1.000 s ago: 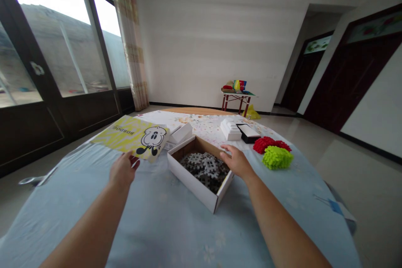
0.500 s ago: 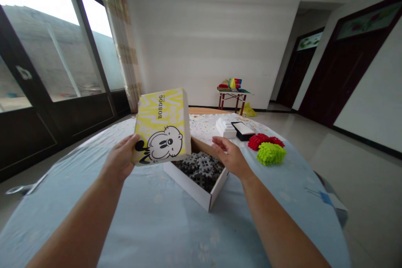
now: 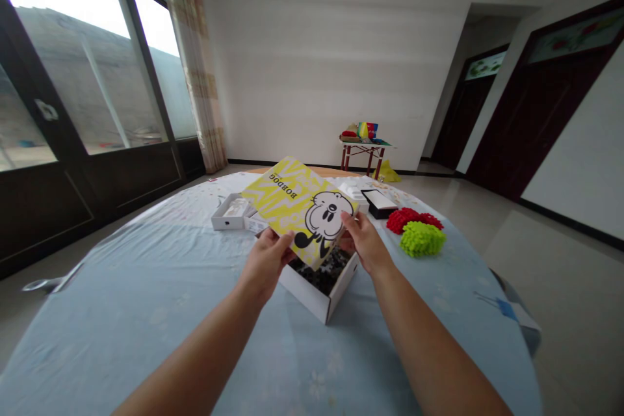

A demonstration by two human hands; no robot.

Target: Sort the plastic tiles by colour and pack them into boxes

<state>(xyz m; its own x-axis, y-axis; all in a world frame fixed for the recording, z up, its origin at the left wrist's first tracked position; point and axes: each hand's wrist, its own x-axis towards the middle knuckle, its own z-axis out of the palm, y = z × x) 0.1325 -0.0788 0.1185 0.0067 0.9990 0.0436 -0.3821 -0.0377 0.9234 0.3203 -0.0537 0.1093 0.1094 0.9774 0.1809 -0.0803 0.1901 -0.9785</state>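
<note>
A yellow and white box lid (image 3: 287,198) printed with a cartoon dog and "BOBDOG" is held tilted above an open white box (image 3: 308,291). My left hand (image 3: 267,260) grips its near left edge, with the thumb on top. My right hand (image 3: 363,237) is closed on its right corner, thumb on the printed face. Dark grey interlocking plastic pieces (image 3: 322,274) fill the part of the box that shows. The lid hides the box's far side.
Bright green pieces (image 3: 422,238) and red pieces (image 3: 407,216) lie bunched at the right. Behind them are a black box with a white top (image 3: 379,203) and stacked white pieces (image 3: 353,190). An open white box (image 3: 229,213) stands at the left on the blue-clothed round table (image 3: 195,312).
The lid has swung right and turned to lie flatter over the box. My right hand has left the box's edge area and taken hold of the lid. A white box at the left is uncovered.
</note>
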